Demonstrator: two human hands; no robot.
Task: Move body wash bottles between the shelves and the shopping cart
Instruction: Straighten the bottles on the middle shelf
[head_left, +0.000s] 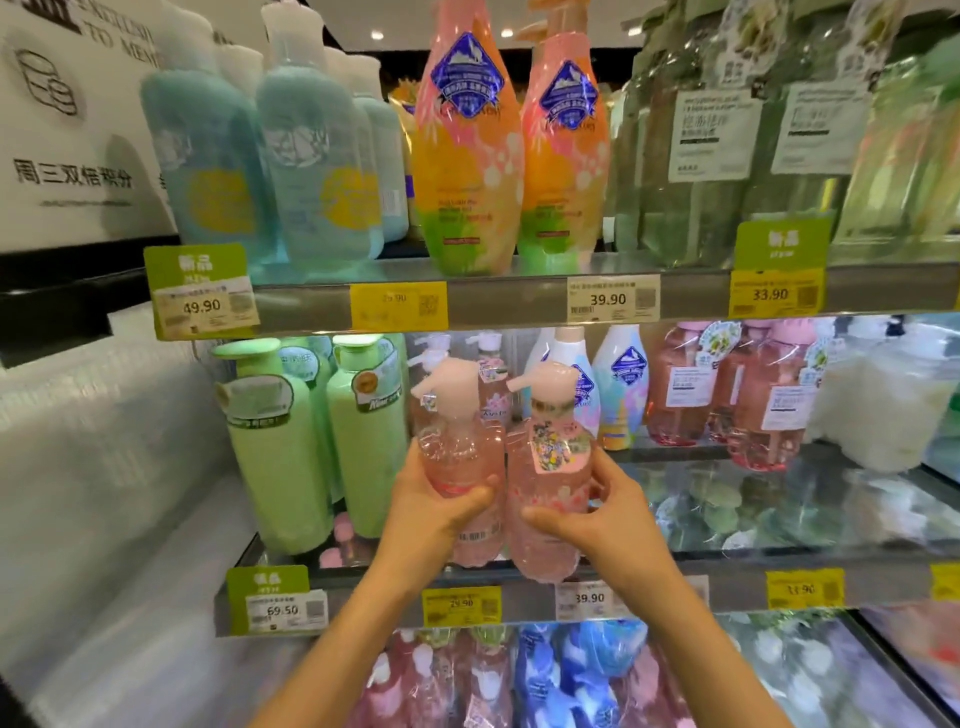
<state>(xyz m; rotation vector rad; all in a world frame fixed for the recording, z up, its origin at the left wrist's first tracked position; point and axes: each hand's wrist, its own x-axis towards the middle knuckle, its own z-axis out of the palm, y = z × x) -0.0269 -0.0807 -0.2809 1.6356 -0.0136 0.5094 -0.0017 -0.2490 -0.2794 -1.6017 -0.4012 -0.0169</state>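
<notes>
Two clear pink pump bottles (498, 467) are showing at centre; pale green bottles (311, 441) are standing at nine o'clock, orange-pink-green ones (514, 145) at twelve, yellow price tags (399, 305) glowing between.

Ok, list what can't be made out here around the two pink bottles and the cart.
Head view only:
- Shopping cart: out of frame.
- Bases of the left pink bottle and right pink bottle: whether they rest on the shelf is unclear.
- Left hand and right hand cover the lower labels.
- Label text: blurred.
</notes>
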